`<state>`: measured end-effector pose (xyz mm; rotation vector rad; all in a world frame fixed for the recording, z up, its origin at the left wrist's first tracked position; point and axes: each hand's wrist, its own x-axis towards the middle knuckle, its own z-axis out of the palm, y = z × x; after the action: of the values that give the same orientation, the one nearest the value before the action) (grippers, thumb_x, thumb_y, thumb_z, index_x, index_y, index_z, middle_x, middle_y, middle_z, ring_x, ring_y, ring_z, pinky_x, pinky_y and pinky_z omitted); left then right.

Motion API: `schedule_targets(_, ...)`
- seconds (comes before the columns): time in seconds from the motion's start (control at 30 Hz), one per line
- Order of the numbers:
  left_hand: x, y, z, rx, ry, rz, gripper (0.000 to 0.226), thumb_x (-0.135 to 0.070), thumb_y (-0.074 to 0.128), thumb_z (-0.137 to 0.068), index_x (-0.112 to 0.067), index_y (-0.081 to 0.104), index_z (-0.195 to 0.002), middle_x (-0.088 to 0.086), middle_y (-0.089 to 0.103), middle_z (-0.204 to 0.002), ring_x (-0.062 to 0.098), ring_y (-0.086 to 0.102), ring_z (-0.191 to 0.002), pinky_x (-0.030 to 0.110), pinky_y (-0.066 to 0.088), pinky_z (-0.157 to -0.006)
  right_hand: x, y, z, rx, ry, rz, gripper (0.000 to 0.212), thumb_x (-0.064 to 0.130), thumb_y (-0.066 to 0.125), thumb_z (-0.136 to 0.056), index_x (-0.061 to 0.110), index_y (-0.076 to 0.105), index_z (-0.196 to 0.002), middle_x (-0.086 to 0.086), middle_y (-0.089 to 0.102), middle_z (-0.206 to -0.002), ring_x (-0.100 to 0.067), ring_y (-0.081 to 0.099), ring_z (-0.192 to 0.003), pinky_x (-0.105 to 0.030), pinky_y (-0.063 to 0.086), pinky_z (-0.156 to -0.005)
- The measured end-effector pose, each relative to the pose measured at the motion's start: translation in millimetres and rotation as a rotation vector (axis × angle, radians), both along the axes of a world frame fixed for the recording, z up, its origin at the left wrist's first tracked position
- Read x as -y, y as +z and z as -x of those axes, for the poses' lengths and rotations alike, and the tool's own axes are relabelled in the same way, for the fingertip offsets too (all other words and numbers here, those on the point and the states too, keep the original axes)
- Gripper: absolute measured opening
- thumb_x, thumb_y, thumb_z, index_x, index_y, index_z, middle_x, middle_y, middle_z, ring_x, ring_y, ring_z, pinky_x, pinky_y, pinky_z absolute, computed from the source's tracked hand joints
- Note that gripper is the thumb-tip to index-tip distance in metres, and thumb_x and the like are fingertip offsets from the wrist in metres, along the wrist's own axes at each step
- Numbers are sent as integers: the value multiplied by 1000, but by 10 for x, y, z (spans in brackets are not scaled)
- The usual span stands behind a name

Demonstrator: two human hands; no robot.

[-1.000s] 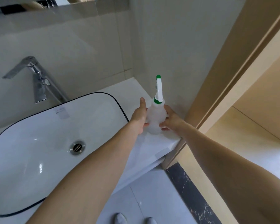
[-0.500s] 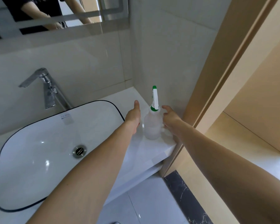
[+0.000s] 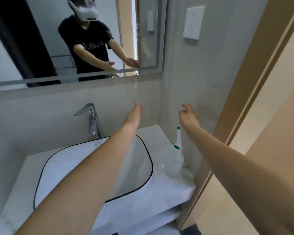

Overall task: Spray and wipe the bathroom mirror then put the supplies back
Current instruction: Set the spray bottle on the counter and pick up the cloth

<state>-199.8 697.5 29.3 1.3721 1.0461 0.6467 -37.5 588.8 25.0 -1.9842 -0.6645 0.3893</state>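
Observation:
A translucent spray bottle (image 3: 174,164) with a white and green nozzle stands upright on the white counter (image 3: 161,189), in the right corner by the wall. Nothing touches it. My left hand (image 3: 134,116) is raised above the sink, fingers stretched toward the tiled wall, holding nothing. My right hand (image 3: 187,117) hovers above the bottle's nozzle with its fingers loosely apart and empty. The mirror (image 3: 58,39) hangs on the wall above the sink and reflects a person in a black shirt with both arms out. No cloth is in view.
A white basin (image 3: 61,167) with a black rim fills the counter's left part, with a chrome tap (image 3: 91,119) behind it. A white wall socket (image 3: 193,22) sits on the right wall. A beige door frame (image 3: 244,99) runs down the right side.
Both hands have let go of the spray bottle and lifted up and away from it. The view has tilted upward, bringing the mirror into sight.

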Motion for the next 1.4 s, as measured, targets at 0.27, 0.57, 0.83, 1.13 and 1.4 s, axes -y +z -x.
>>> schedule_targets(0.27, -323, 519, 1254, 74, 208, -124, 60, -65, 29, -100, -30, 51, -144, 0, 44, -153, 25, 36, -143, 49, 23, -121, -707, 471, 975, 206, 288, -80, 42, 20, 46, -100, 19, 49, -142, -11, 58, -138, -32, 56, -122, -34, 42, -98)
schedule_targets(0.57, -411, 538, 2766, 109, 485, -121, 58, -54, 24, -106, -24, 39, -153, 2, 32, -162, 22, 33, -147, 44, 21, -123, -1346, 354, 2472, 169, 696, -107, 40, 22, 49, -99, 21, 51, -139, -8, 61, -132, -29, 58, -118, -31, 42, -95)
schedule_targets(0.83, -585, 530, 3659, 156, 684, -107, 56, -54, 25, -106, -27, 39, -153, 0, 32, -162, 23, 35, -145, 40, 25, -117, -1758, 351, 3367, 159, 891, -147, 37, 27, 53, -100, 21, 54, -136, -11, 61, -130, -26, 59, -116, -42, 48, -101)
schedule_targets(1.13, -240, 521, 3854, 165, 828, -76, 58, -58, 30, -103, -29, 39, -153, -2, 36, -159, 24, 41, -141, 47, 28, -117, -1888, 273, 3340, 144, 981, -80, 36, 34, 53, -99, 25, 54, -134, -8, 63, -125, -29, 61, -109, -38, 48, -96)
schedule_targets(1.4, 648, 524, 3407, 145, 1022, -129, 58, -61, 31, -102, -30, 41, -151, -5, 41, -155, 22, 48, -134, 44, 35, -109, -1543, 234, 3268, 119, 1194, -112, 36, 33, 54, -98, 24, 56, -133, -7, 63, -118, -30, 61, -105, -42, 49, -100)
